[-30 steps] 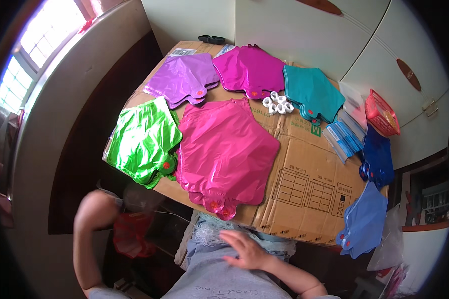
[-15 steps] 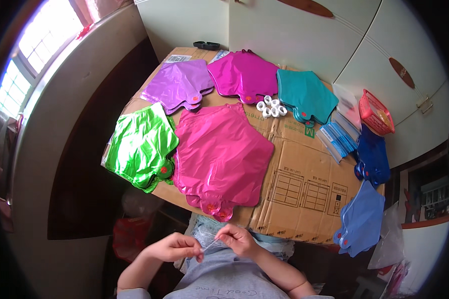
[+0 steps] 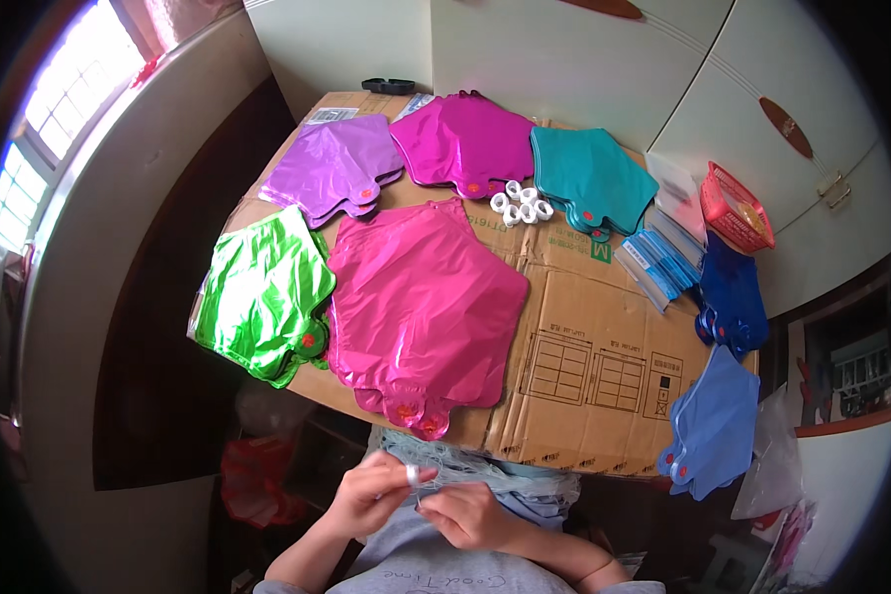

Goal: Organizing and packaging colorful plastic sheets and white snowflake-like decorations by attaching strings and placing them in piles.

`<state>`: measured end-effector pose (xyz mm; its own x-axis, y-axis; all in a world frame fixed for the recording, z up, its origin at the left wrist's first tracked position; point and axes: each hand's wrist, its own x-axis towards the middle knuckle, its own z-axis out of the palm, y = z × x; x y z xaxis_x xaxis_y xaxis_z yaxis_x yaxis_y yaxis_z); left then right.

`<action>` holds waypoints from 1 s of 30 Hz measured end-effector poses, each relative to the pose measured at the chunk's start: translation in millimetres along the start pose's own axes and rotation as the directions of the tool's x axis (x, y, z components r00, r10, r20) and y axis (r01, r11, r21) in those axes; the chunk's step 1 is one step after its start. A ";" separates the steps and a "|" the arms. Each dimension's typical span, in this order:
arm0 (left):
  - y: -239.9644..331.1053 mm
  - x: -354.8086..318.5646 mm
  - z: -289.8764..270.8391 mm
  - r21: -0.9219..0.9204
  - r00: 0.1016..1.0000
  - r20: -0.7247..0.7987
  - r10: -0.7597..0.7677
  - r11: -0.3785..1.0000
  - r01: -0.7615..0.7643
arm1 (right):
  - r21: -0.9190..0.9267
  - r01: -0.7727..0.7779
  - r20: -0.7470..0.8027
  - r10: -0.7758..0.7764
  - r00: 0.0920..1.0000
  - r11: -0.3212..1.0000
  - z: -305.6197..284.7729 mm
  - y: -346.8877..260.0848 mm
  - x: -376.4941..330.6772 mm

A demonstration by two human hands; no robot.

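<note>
White ring (image 3: 413, 475) circles a finger of my left grip (image 3: 368, 493), curled nearly closed just off the worktop's (image 3: 579, 307) near edge. Beside it, my right grip (image 3: 470, 515) is pinched together; on what, I cannot tell. Pink foil (image 3: 426, 297) reaches the near edge, green foil (image 3: 262, 297) lies along the left.

Ahead-right of the fingers (image 3: 447, 505), bare brown cardboard tabletop (image 3: 576, 302) leaves a passage; directly ahead, a glossy pink, angular foil stack (image 3: 428, 297) blocks the way (a shiny green, crinkled foil stack (image 3: 265, 297) crowds ahead-left).
</note>
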<state>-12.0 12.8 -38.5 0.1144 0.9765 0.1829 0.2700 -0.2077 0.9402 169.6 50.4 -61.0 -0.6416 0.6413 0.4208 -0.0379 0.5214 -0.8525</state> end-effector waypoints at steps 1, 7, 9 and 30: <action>-1.2 1.4 -0.6 0.039 0.995 0.090 0.050 0.998 -0.053 | 0.002 -0.012 -0.049 0.012 0.999 1.000 -6.1 -1.0 1.4; 0.3 -5.5 1.1 -0.407 0.999 0.045 -0.023 0.913 0.039 | -0.023 -0.040 -0.047 0.038 0.998 0.999 3.2 5.7 -0.9; -0.6 0.5 -0.6 0.050 0.992 0.097 0.075 0.996 -0.080 | 0.007 0.003 -0.074 -0.003 0.997 1.000 2.4 4.1 -0.7; -4.2 -11.0 -9.1 -0.458 0.991 0.134 0.028 0.888 0.037 | 0.089 -0.106 0.000 0.107 0.994 0.990 3.5 10.7 1.0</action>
<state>-23.2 3.5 -41.9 0.2491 0.9537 0.1685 -0.1941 -0.1213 0.9735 165.9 54.7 -70.8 -0.6420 0.6934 0.3273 -0.0375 0.3980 -0.9166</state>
